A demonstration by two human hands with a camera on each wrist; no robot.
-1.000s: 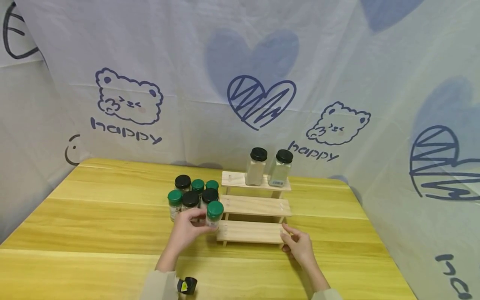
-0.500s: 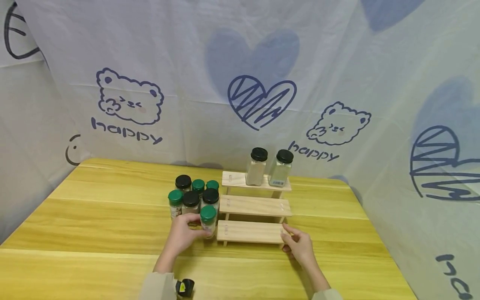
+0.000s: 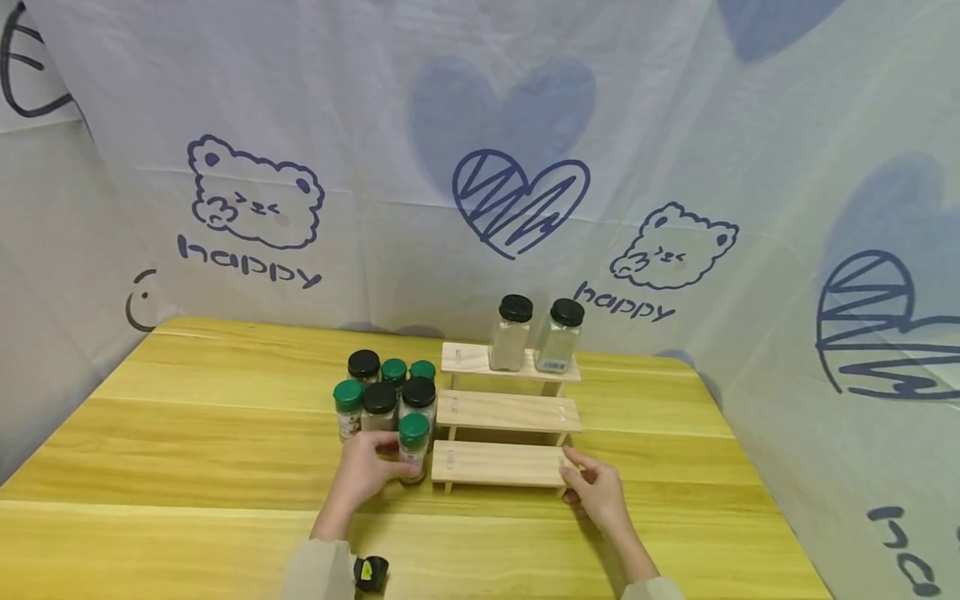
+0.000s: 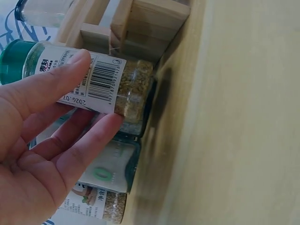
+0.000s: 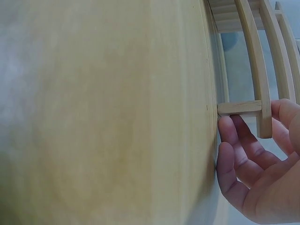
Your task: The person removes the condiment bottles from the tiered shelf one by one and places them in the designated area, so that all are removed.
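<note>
My left hand (image 3: 367,468) holds a green-capped spice jar (image 3: 413,448), thumb across its label and fingers behind. The left wrist view shows coarse brown seasoning in this jar (image 4: 98,79), with a barcode on the label. It stands in front of a cluster of jars, just left of the lowest shelf. A three-step wooden display rack (image 3: 498,463) is in the middle. My right hand (image 3: 596,490) grips the right end of its lowest step, thumb on top; in the right wrist view, the fingers (image 5: 239,147) curl by the leg (image 5: 239,108).
Several jars with black lids (image 3: 379,397) and green lids (image 3: 348,393) crowd left of the rack. On the top step stand two black-lidded jars (image 3: 511,337) (image 3: 559,337). A patterned cloth (image 3: 375,125) hangs behind the wooden table (image 3: 225,467). A black item (image 3: 371,573) is by my left sleeve.
My left hand has brought the green-capped jar left and down, from beside the lowest step's left end to the front of the cluster. The right hand has stayed on the rack.
</note>
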